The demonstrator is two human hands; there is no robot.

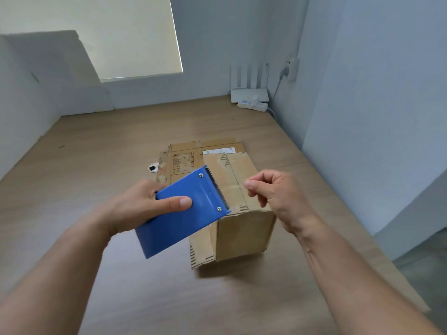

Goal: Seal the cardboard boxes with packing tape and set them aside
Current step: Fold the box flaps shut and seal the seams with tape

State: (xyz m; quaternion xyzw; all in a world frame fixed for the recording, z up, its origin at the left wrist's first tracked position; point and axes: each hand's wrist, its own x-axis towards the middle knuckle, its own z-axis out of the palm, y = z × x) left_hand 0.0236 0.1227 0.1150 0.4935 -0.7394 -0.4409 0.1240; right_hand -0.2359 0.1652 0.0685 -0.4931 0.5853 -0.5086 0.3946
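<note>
Pale wood surface [96, 165], grey walls round it, router [249, 93] & power strip [252, 105] in far right corner. Cardboard box [242, 238] sits mid-surface, flaps down, w/ flat cardboard [181, 160] lying just behind. Left hand [135, 206] grips blue tape dispenser [193, 223], toothed edge over box top. Right hand [275, 197] above box's right side, fingers curled, thumb to forefinger. Can't tell if it's pinching tape.
</note>
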